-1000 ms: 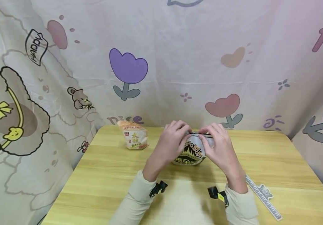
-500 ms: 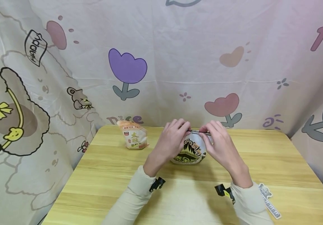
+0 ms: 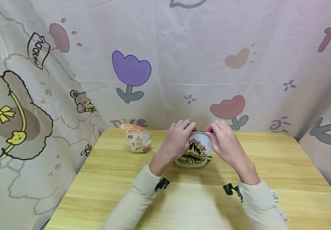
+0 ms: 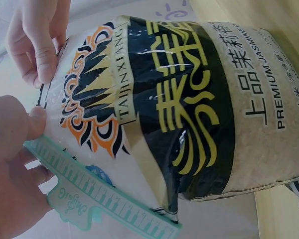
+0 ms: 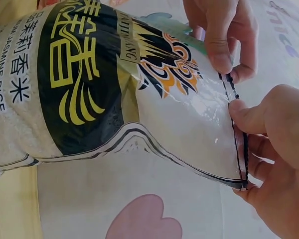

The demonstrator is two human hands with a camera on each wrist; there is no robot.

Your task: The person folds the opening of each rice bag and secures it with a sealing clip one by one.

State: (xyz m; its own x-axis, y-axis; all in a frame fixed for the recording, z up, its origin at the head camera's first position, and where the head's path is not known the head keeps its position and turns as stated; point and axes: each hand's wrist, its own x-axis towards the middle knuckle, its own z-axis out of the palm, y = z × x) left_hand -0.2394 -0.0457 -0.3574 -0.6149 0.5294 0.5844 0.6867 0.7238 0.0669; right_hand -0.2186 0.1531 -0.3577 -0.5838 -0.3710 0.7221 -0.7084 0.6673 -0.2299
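A plump bag of jasmine rice (image 3: 194,156) stands on the table, its black and gold label facing me. My left hand (image 3: 178,140) pinches the left part of its flattened top edge. A mint-green bag clip (image 4: 104,191) runs from my left fingers down along the bag's side in the left wrist view; the head view hides it. My right hand (image 3: 224,139) pinches the same top edge farther right, thumb on the near face in the right wrist view (image 5: 284,124). Between the hands, a short stretch of the edge shows, pulled straight.
A smaller white and orange packet (image 3: 138,140) stands at the back left of the wooden table (image 3: 110,185). A grey bag clip (image 3: 281,214) lies at the right, partly covered by my right sleeve. A printed cloth (image 3: 168,64) hangs behind the table.
Both hands have risen slightly with the bag's top edge, which stands higher and tauter. My right forearm has shifted right and now covers most of the grey clip.
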